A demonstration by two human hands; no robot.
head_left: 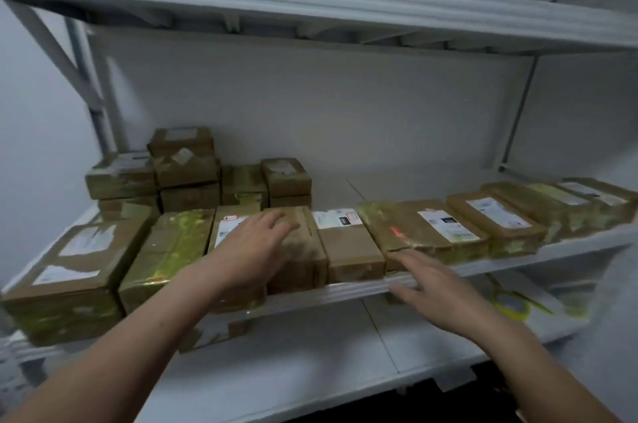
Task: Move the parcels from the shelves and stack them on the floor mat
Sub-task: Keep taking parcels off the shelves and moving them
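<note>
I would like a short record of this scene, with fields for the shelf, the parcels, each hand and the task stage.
shelf: white metal shelf
parcels: brown taped cardboard parcels in a front row; a stack behind, left
left hand: open, over one front parcel; contact unclear
right hand: open, at the shelf edge, holding nothing
stage: no parcel lifted yet

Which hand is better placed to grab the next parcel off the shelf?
Left. The left hand is spread open over a front-row parcel; the right hand is lower, by the shelf edge, holding nothing.
</note>
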